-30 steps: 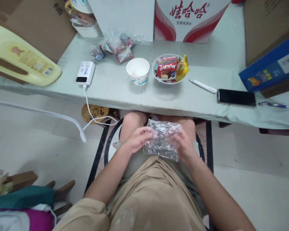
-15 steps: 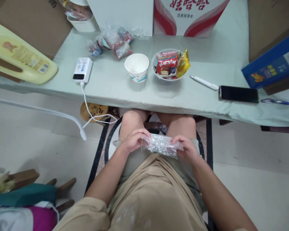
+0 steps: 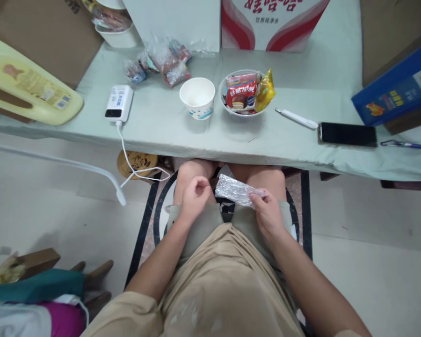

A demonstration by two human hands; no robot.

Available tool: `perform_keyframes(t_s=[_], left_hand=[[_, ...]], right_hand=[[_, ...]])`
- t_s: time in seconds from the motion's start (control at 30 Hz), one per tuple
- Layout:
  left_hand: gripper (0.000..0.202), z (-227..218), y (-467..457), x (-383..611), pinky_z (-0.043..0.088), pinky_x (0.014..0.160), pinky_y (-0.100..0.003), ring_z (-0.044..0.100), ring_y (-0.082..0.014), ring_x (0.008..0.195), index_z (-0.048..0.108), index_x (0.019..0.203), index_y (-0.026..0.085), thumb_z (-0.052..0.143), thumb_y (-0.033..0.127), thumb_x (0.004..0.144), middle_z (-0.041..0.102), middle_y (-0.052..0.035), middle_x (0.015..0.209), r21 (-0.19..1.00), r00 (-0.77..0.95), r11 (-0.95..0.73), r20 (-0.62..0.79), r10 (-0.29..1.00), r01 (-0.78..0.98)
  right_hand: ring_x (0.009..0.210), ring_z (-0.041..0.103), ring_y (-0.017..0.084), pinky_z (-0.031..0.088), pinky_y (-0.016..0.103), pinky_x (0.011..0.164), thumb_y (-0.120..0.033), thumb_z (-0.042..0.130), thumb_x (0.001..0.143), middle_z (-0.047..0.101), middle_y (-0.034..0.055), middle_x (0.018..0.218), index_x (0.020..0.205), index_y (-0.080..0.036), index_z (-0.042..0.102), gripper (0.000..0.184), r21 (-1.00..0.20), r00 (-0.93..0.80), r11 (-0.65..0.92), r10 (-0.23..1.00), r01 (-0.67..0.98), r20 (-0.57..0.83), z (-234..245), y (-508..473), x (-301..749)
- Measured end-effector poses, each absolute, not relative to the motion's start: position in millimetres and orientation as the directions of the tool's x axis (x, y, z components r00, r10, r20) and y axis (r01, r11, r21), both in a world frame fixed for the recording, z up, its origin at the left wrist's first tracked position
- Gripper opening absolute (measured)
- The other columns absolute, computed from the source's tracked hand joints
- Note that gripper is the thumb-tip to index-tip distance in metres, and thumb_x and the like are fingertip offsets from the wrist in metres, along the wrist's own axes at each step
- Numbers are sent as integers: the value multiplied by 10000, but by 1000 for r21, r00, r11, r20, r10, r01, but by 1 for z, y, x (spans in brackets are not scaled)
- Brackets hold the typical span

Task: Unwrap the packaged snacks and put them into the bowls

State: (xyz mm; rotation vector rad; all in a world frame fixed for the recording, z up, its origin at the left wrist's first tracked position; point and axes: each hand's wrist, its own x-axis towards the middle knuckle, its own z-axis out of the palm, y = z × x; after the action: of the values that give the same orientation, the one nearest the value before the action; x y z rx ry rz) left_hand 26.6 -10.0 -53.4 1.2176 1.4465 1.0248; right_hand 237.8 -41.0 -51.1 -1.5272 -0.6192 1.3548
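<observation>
A folded strip of clear crinkled plastic film (image 3: 234,190) stretches over my lap. My right hand (image 3: 269,213) pinches its right end between thumb and fingers. Just off the strip's left end, my left hand (image 3: 195,199) is closed with the fingers curled in; a small gap separates it from the film, and no object shows in it. On the table beyond my knees stand a white paper cup (image 3: 197,98) and a white bowl (image 3: 247,113) holding wrapped snacks (image 3: 241,91).
A power bank (image 3: 119,103) with a dangling white cable, crumpled snack packets (image 3: 170,63) and a yellow jug (image 3: 31,82) lie leftward. A white pen-like tool (image 3: 296,118), a phone (image 3: 348,135) and a carabiner pen (image 3: 403,144) lie rightward. Boxes (image 3: 270,23) line the back.
My left hand has let go of the plastic film and moved slightly left. The film is now a narrower, flatter strip, tilted up at its left end, held by my right hand alone.
</observation>
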Motion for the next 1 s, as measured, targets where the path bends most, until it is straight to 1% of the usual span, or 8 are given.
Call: perform_keyframes(t_s=[0.07,0.17,0.27,0.33,0.5,0.7,0.87,1.0], left_hand=[[151,-48,-21,32,491,916,-334,631,-187,921,615,885,198,667,314,804,663,-39,910,949,-82,154,-137,987,276],[403,-38,-35,44,442,1048,-366,601,-235,1173,632,1130,213,744,336,763,667,-88,1224,953,94,234,-256,962,193],[654,-33,-42,57,434,1076,-370,561,-264,1274,573,1280,217,819,365,692,598,-114,1378,941,222,337,-322,920,-29],[565,-34,-43,63,473,1015,-367,623,-262,1165,631,1197,207,810,411,703,671,-108,1248,918,241,386,-355,903,-94],[248,-38,-28,60,495,939,-351,645,-236,1004,697,901,211,697,441,807,710,-71,1012,961,-4,275,-275,961,21],[341,-3,71,24,489,907,-308,620,-202,985,558,1123,215,673,368,841,639,-60,1055,929,-449,36,143,882,368],[179,46,185,18,414,1036,-392,544,-266,1193,608,1070,197,562,246,904,617,-100,1155,611,-217,-50,354,910,790],[262,56,247,25,393,1041,-494,564,-357,1212,691,1054,150,550,117,835,652,-173,1167,225,-7,-11,79,997,974]], right_hand=[[693,549,157,422,287,672,-413,720,720,639,-10,748,801,-219,568,260,-936,252,-343,901,-84,-353,-47,-47,234],[755,564,164,423,294,709,-418,651,829,697,27,917,830,-223,569,211,-966,103,-256,963,44,-251,-39,-59,226],[723,537,154,419,278,676,-505,611,868,666,4,858,847,-232,563,277,-954,-61,-289,957,-79,-285,-35,-66,215],[706,535,153,430,273,661,-565,644,829,625,-12,779,855,-235,577,338,-906,-100,-358,934,-226,-344,-36,-66,209],[891,637,204,508,324,776,-574,755,721,706,46,983,969,-235,665,430,-811,-20,-440,883,-386,-469,-41,-65,215],[779,635,183,493,296,731,-563,770,706,696,25,796,828,-219,660,381,-825,183,-479,820,-300,-543,-57,-90,259],[679,582,166,467,281,674,-564,767,716,644,6,698,801,-214,657,376,-840,213,-481,819,-253,-533,-68,-106,275],[643,559,166,450,281,638,-573,747,750,624,8,643,779,-208,661,376,-857,155,-466,851,-220,-502,-81,-104,275]])
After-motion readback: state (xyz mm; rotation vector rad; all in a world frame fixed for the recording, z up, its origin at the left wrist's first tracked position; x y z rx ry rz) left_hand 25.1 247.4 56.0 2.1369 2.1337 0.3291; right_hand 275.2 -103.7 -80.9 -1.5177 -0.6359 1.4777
